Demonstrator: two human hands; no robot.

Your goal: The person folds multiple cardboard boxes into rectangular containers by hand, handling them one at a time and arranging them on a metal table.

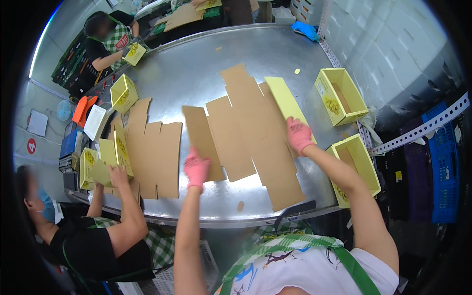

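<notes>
A flat die-cut cardboard box blank (243,129) lies brown side up on the metal table before me. In a pink glove, my right hand (299,135) grips its right side panel, which is folded up and shows a pale yellow face (287,99). My left hand (196,167), also gloved in pink and slightly blurred, holds the near part of the left side panel (201,136), which looks a little raised. The fingertips under both panels are hidden.
Two open yellow boxes with grape pictures, a far one (341,96) and a near one (356,169), stand at the right. More flat blanks (162,158) lie left. A co-worker's hands (117,177) handle a yellow box; another person holds a yellow piece (134,54) across the table.
</notes>
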